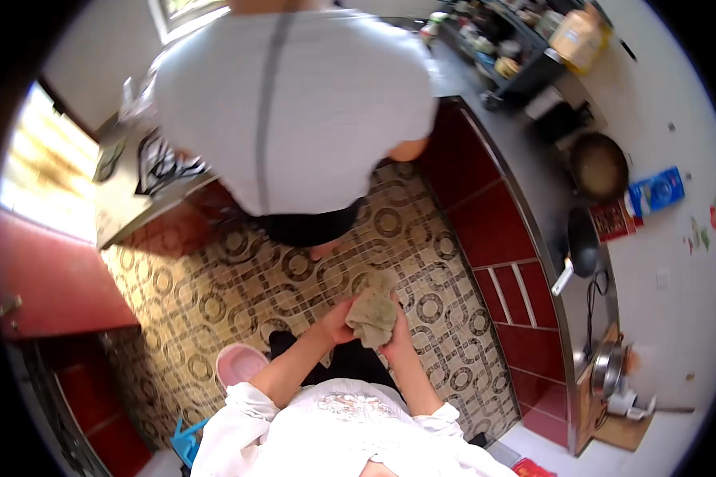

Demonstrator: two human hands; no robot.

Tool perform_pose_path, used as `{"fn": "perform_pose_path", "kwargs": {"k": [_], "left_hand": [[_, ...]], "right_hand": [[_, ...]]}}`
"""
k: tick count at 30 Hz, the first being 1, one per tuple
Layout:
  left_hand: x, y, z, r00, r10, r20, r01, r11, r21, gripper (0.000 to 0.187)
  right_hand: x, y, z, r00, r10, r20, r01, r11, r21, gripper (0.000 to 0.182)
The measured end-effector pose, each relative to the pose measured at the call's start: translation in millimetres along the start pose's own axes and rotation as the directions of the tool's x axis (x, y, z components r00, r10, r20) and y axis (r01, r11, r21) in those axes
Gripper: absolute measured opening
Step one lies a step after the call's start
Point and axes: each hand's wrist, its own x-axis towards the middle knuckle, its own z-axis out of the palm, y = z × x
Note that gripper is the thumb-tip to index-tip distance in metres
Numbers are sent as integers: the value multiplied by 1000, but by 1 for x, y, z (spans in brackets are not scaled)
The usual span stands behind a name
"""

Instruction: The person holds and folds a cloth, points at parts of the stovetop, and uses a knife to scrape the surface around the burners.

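Observation:
A crumpled beige-green cloth (371, 316) is held in front of my body, above the patterned floor. My left hand (339, 321) grips its left side, with the fingers partly hidden by the fabric. On the opposite side, my right hand (400, 334) is closed round the cloth's right edge. Below and left of my left forearm, a pink basin (241, 365) stands on the floor.
Another person in a white shirt (318, 111) stands just ahead, back turned. Red cabinets (485, 222) with a counter run along the right, carrying a frying pan (583, 242). A red door (64, 278) is at left, and a blue plastic object (188, 440) sits lower left.

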Motion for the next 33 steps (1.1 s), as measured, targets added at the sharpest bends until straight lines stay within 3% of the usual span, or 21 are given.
{"fn": "perform_pose_path", "kwargs": {"k": [2,4,6,9,10,13,16,20,24,26,27,33], "left_hand": [[54,-29,36,976,-63,-210,115,962,249,37],[106,-55,58,983,-125,-138,168,912,375,33],[141,-84,89,974,-81,-214,185,826,532,32],[184,-118,108,959,-89,-268,237,772,590,29],[197,-127,109,944,-51,-325,266,698,664,29],[228,-142,110,952,21,-305,256,492,832,26],[261,-142,126,905,60,-422,300,614,730,21],[309,-124,140,928,42,-370,230,715,660,20],[356,-79,162,945,72,-319,168,730,663,16],[382,-51,164,921,170,-350,115,740,663,15],[392,-34,164,934,200,-297,38,770,637,19],[420,51,198,895,283,-344,-80,862,501,19]], "right_hand": [[-13,-47,-32,993,-81,-81,86,994,65,48],[-23,-79,-75,965,-224,-133,244,958,153,45],[-34,-107,-111,932,-319,-171,355,897,263,42],[-52,-135,-148,872,-394,-291,482,796,366,45],[-56,-141,-159,845,-414,-337,525,759,384,46],[-69,-154,-184,756,-456,-469,635,685,358,51],[-79,-172,-209,686,-448,-574,708,591,386,47],[-70,-215,-222,665,-536,-520,746,512,426,40],[-47,-293,-157,684,-593,-424,729,552,404,39],[-27,-329,-123,683,-660,-312,728,585,356,36],[-12,-347,-111,711,-650,-269,701,623,347,35],[51,-428,-12,832,-545,-105,553,802,225,38]]}}
